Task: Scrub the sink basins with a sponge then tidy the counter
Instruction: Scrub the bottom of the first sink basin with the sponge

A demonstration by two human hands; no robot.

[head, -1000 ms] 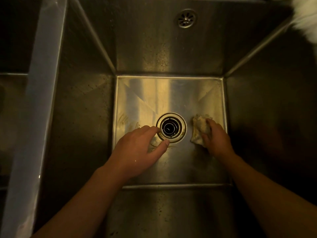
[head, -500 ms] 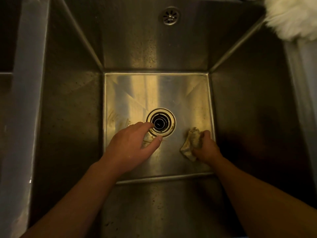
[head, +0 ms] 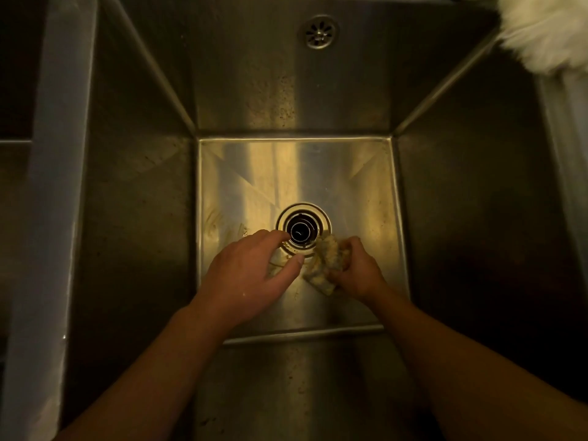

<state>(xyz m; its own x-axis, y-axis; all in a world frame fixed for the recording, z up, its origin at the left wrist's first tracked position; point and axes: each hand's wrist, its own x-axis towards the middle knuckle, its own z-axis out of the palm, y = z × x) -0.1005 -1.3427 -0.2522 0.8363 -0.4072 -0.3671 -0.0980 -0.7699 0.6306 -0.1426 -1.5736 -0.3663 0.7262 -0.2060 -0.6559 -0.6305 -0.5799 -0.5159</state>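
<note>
I look down into a deep stainless steel sink basin (head: 318, 173) with a round drain (head: 303, 230) in its floor. My right hand (head: 358, 271) is shut on a crumpled yellowish sponge (head: 327, 262), pressed on the basin floor just right of and below the drain. My left hand (head: 251, 275) rests on the floor at the drain's lower left edge, fingers spread, its index finger touching the drain rim. It holds nothing. Brownish grime marks (head: 222, 224) streak the floor left of the drain.
An overflow grille (head: 318, 31) sits high on the back wall. A steel divider rim (head: 60, 186) separates this basin from another on the left. Something white and fluffy (head: 547, 30) lies on the rim at the top right. The walls are speckled with dirt.
My right hand has dragged the sponge from right of the drain down and then left, close to the drain's lower right edge. My left hand stayed by the drain.
</note>
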